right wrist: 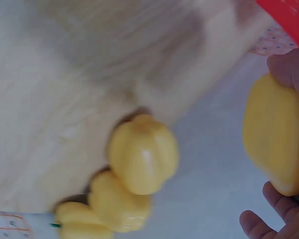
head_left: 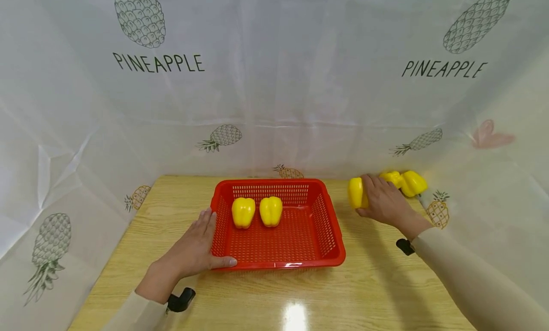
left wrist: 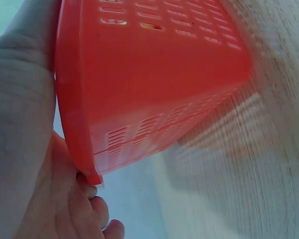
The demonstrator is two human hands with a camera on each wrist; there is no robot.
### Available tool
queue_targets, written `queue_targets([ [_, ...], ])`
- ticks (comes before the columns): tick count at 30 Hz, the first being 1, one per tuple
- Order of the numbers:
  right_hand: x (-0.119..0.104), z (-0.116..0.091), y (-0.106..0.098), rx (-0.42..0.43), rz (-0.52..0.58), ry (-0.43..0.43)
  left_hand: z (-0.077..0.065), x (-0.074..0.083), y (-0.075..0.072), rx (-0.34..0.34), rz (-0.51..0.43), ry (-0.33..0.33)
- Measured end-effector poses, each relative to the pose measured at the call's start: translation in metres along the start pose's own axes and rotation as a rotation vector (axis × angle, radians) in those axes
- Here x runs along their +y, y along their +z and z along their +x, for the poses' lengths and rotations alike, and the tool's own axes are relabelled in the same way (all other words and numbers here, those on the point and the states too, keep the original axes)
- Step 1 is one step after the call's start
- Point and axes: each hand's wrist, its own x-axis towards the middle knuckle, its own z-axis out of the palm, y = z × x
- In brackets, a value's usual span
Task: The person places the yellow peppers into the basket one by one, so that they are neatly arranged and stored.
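Observation:
A yellow bell pepper (head_left: 355,193) is in my right hand (head_left: 385,201), to the right of the red basket (head_left: 296,263); the right wrist view shows thumb and fingers around it. My left hand (head_left: 190,247) rests at the basket's near left corner, fingers extended along the left rim and thumb on the front rim. Two bell peppers, one on the left (head_left: 243,212) and one beside it (head_left: 271,211), stand in the basket's left half. Past my right hand, more yellow bell peppers lie in a row, three of them in the right wrist view (right wrist: 143,154).
The basket stands on a light wooden table (head_left: 274,297). A pale sheet (head_left: 300,92) with pineapple prints hangs along the table's back and sides. The loose peppers (head_left: 413,183) lie by the table's back right corner, close to the sheet.

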Motion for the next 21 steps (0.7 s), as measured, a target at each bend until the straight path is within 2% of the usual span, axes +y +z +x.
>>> queue_targets([
  [6, -0.02, 0.027, -0.021, -0.065, 0.004, -0.013, 0.0, 0.001, -0.001, 0.001, -0.003, -0.008],
  [11, -0.043, 0.051, -0.031, -0.05, -0.017, -0.071, 0.001, 0.001, -0.002, 0.008, 0.001, -0.007],
  [17, -0.075, 0.076, -0.03, -0.038, -0.02, -0.144, 0.001, 0.0, -0.002, 0.015, 0.0, -0.001],
  [21, -0.094, 0.079, -0.017, -0.079, -0.008, -0.16, 0.001, -0.003, 0.0, 0.014, -0.002, 0.0],
])
